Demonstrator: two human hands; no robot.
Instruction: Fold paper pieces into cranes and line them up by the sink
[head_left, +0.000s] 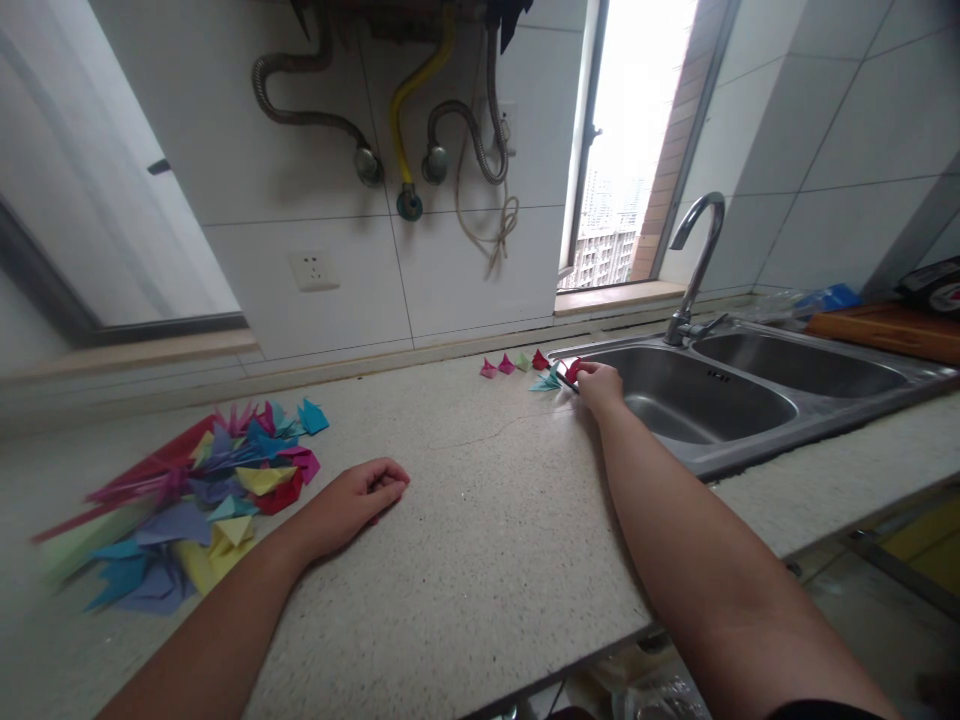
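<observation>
My right hand (pixel 601 385) is at the sink's near-left corner, fingers pinched on a small red origami crane (pixel 573 371). A thin dark strip shows just under its fingertips; its kind is unclear. Against that hand lies a teal origami crane (pixel 545 381). Left of it, small pink, green and red folded cranes (pixel 506 364) stand in a row. My left hand (pixel 375 488) rests on the counter, fingers curled in, and whatever they may hold is hidden. Beside its forearm spreads a pile of colourful folded papers (pixel 217 490). A fine thread (pixel 480 440) runs across the counter between the hands.
A double steel sink (pixel 750 440) with a curved tap (pixel 705 235) is set into the speckled counter (pixel 450 590) on the right. Behind it is a wooden board (pixel 892 330). Hoses (pixel 412 95) hang along the tiled wall, above a socket (pixel 314 271). An open window (pixel 622 150) stands behind.
</observation>
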